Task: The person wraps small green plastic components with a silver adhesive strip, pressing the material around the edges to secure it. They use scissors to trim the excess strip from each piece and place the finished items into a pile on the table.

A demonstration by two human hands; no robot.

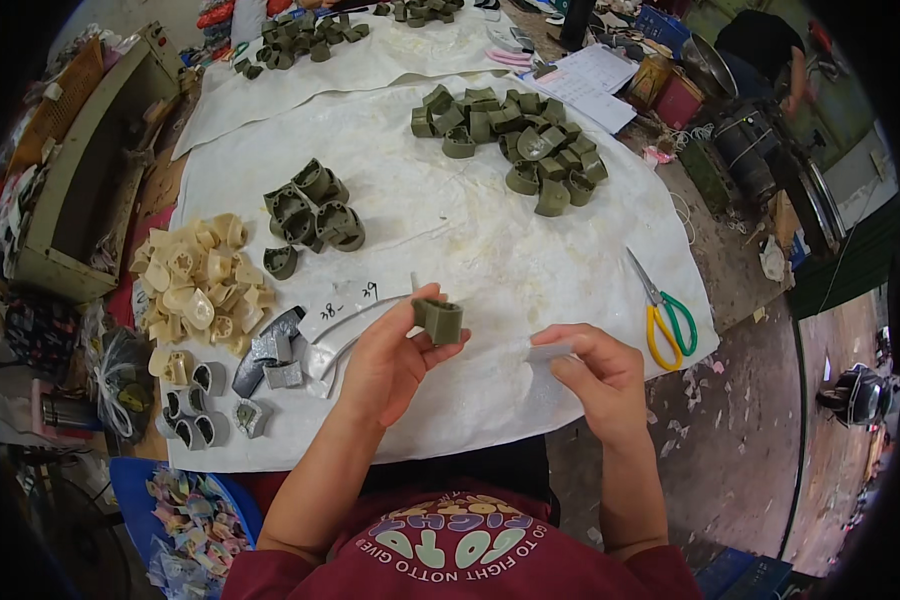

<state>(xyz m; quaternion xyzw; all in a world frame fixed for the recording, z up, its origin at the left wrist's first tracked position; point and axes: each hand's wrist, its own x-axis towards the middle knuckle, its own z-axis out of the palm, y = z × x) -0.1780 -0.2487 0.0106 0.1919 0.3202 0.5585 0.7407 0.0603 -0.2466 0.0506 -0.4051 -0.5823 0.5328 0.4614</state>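
Note:
My left hand (388,358) is closed round a hollow olive-green shoe heel (444,323), held above the white table cover with its open end tilted up. My right hand (602,375), a little to the right, pinches a thin light-grey sheet piece (548,352) between thumb and fingers. The sheet and the heel are apart. Left of my left hand lie silvery curved strips (322,352). Beyond it stands a small group of green heels (315,210). Nearer the left edge are a heap of cream heels (198,285) and several grey-covered heels (206,428).
Scissors (660,310) with yellow and green handles lie at the right of the table cover (530,250). A larger heap of green heels (530,140) and papers (585,80) are farther back. A blue bin (130,480) of scraps stands at lower left. Another person works at the far right.

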